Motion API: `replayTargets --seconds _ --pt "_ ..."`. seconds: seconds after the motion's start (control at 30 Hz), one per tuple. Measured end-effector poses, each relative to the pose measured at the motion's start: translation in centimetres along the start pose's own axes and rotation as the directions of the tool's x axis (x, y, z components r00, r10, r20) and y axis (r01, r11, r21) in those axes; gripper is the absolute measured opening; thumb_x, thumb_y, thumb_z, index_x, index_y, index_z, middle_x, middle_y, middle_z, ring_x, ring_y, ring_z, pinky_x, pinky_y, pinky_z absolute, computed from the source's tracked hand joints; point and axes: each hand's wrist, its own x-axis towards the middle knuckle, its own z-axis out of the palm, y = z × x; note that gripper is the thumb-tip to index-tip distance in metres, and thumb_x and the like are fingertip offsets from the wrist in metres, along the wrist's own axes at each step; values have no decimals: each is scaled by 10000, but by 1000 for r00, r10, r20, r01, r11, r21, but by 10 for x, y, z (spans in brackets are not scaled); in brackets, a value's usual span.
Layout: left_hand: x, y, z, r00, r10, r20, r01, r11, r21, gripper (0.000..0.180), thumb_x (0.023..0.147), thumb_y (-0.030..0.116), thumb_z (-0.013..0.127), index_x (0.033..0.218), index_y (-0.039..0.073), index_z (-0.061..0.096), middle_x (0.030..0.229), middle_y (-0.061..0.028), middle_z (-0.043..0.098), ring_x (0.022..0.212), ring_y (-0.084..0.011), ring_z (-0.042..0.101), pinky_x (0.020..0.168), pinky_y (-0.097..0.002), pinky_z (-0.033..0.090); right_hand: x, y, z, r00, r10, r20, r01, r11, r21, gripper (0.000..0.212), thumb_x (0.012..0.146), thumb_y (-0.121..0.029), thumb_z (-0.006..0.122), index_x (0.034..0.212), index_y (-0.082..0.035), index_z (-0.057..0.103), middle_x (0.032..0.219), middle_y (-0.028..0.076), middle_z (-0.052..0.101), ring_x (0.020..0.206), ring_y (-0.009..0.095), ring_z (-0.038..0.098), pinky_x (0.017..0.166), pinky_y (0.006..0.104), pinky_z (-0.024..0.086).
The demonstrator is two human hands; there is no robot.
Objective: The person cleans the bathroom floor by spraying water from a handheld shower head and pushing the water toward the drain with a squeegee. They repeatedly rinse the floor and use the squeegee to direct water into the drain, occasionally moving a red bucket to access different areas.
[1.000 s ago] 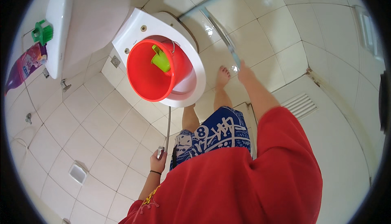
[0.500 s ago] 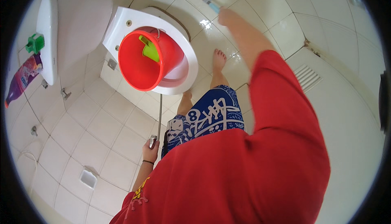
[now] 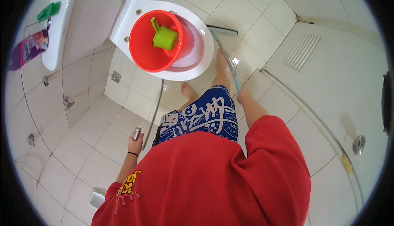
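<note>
My right hand (image 3: 243,96) is closed round the long handle of a floor squeegee (image 3: 225,49). Its blade rests on the wet white tiles beside the toilet. My left hand (image 3: 135,142) grips a metal spray nozzle (image 3: 137,133) whose hose (image 3: 155,110) runs up toward the toilet. A red bucket (image 3: 156,41) stands on the white toilet bowl (image 3: 197,61), and a green dipper (image 3: 164,37) lies inside the bucket. My bare feet stand near the bowl's base.
White cistern (image 3: 61,24) on the left wall with a green object (image 3: 48,11) on top and a purple bottle (image 3: 27,50) beside it. A floor drain (image 3: 116,77) sits near the toilet. A white door with a vent grille (image 3: 303,52) is at the right.
My right hand has pulled back toward my body, drawing the squeegee along the floor beside the toilet. The view has shifted, so the toilet and bucket sit nearer the top centre. My left hand still holds the nozzle.
</note>
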Motion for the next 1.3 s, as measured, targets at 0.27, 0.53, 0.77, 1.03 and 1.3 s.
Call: replayTargets --seconds 0.27,0.53,0.77,1.03,1.3 --pt "4 -43 -28 997 81 -18 -75 969 236 209 765 203 647 828 9 598 549 -21 505 495 -112 467 480 -289 384 -174 41 82 897 233 377 -320 929 186 352 778 -151 564 1073 9 455 902 210 596 662 298 635 475 366 514" --pt "31 3 3 982 167 92 -187 943 277 254 772 247 632 830 2 599 567 -71 537 539 -160 527 521 -318 417 -135 38 -9 980 5 -197 6 999 54 408 768 -157 523 1134 6 447 831 228 597 671 333 615 510 423 479" --pt "38 50 9 996 -73 -48 81 974 210 186 771 213 622 767 30 590 527 -32 530 452 -119 509 437 -284 412 137 -90 -240 964 65 -257 12 958 286 353 781 -206 556 1063 -9 475 974 242 589 929 388 572 778 456 468" --pt "14 83 14 957 -285 -63 291 922 254 168 765 190 608 731 31 565 513 -25 511 451 -117 492 442 -276 400 299 -212 -423 950 -44 -308 105 977 184 248 780 -150 483 625 32 549 549 142 553 476 250 572 442 387 456" --pt "45 115 -7 988 -155 -8 149 931 334 183 773 203 622 746 27 580 541 -25 532 464 -113 500 452 -272 410 272 -149 -279 923 111 -369 3 955 296 351 853 -165 445 1139 33 396 1089 274 540 1019 377 548 829 454 457"
